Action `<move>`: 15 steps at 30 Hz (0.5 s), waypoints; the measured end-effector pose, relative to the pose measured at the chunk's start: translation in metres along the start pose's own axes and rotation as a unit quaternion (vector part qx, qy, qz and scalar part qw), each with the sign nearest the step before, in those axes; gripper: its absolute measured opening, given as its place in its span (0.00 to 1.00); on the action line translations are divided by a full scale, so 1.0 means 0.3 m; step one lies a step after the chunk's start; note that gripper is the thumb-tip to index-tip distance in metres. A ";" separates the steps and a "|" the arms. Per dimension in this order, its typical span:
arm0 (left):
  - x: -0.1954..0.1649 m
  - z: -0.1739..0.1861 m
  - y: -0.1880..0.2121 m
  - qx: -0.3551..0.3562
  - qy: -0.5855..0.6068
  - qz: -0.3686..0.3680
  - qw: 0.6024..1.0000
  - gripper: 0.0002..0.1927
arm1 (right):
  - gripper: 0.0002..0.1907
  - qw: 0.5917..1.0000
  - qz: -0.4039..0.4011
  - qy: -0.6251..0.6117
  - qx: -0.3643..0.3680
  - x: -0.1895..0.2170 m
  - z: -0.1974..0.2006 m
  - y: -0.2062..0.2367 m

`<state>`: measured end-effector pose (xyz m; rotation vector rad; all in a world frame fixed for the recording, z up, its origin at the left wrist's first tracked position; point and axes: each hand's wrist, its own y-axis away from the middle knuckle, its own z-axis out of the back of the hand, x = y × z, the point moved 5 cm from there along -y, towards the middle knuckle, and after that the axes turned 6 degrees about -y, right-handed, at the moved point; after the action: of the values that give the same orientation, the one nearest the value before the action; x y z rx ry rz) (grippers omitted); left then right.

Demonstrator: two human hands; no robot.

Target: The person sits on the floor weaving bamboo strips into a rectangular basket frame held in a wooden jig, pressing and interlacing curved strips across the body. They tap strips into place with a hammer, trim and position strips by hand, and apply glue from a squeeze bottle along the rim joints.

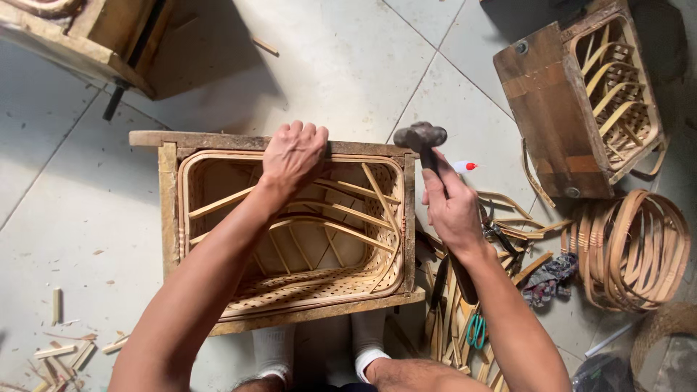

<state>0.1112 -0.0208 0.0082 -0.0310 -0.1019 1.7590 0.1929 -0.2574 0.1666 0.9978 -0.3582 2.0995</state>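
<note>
A woven bamboo basket (319, 290) sits inside a rectangular wooden frame (168, 196) on the tiled floor. My left hand (292, 154) presses down on the far rim of the basket and frame, fingers curled over the edge. My right hand (451, 207) grips the handle of a hammer (420, 137), whose dark metal head hovers at the frame's far right corner. Thin bamboo ribs cross the inside of the basket below my left forearm.
A second wooden frame with a basket in it (581, 101) lies at the upper right. Bamboo hoops (630, 250) are stacked at right. Loose bamboo strips, green-handled scissors (475, 330) and a cloth lie beside the frame. Offcuts (65, 352) litter the lower left. A wooden box (87, 36) is at the upper left.
</note>
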 end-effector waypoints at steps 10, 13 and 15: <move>-0.014 0.008 0.016 -0.097 -0.045 0.006 0.994 0.07 | 0.16 0.993 -0.116 -0.017 0.014 -0.115 -0.012 0.070; -0.003 0.007 -0.005 -0.108 -0.042 0.013 0.993 0.10 | 0.23 0.999 0.007 0.039 0.018 0.009 -0.044 0.026; 0.004 0.004 -0.011 -0.063 -0.027 0.009 0.998 0.11 | 0.23 0.991 0.116 0.040 0.043 0.122 -0.111 -0.003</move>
<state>0.1141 -0.0190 0.0098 -0.0753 -0.2522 1.7691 0.1610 -0.2198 0.1724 0.9558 -0.3609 2.3751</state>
